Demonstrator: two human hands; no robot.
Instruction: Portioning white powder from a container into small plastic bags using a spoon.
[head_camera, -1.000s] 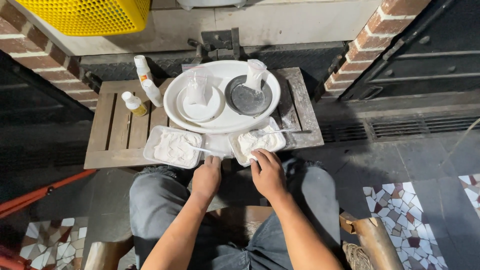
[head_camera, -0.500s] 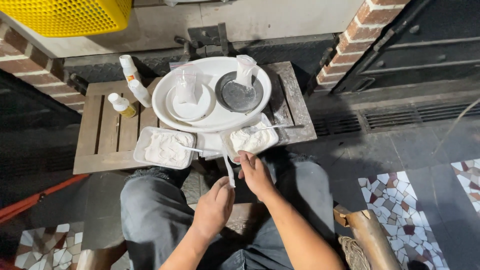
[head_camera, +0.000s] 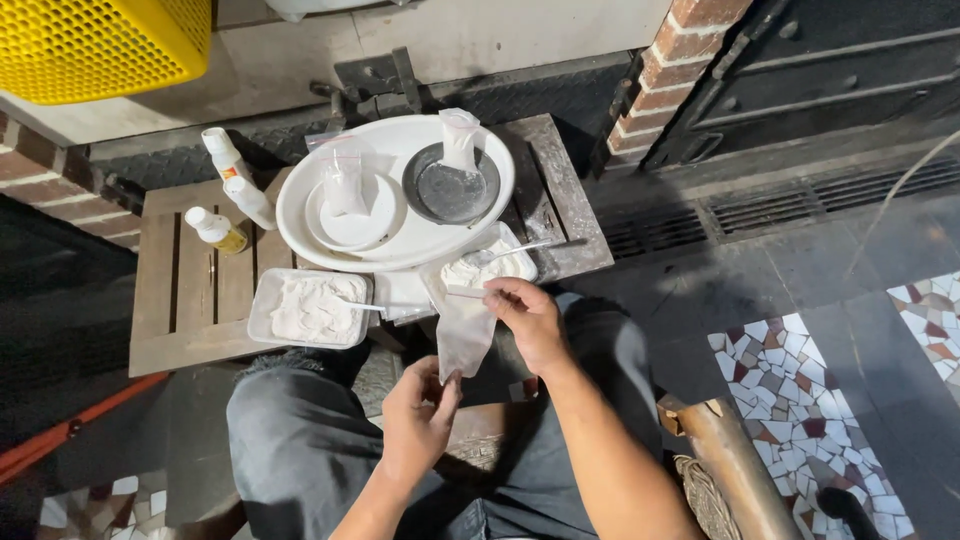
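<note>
Seated at a low wooden table (head_camera: 190, 300), the right hand (head_camera: 528, 318) pinches a clear bag's (head_camera: 466, 335) mouth, the left hand (head_camera: 418, 420) grips its bottom corner, apparently bagging; next, white paste (head_camera: 310, 308) likely gets spooned in.

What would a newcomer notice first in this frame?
The two hands at centre: the right hand pinches the top of a clear plastic bag, the left hand its bottom. Behind them, a large white tray with dishes sits on a wooden table; a yellow basket glows top left.
</note>
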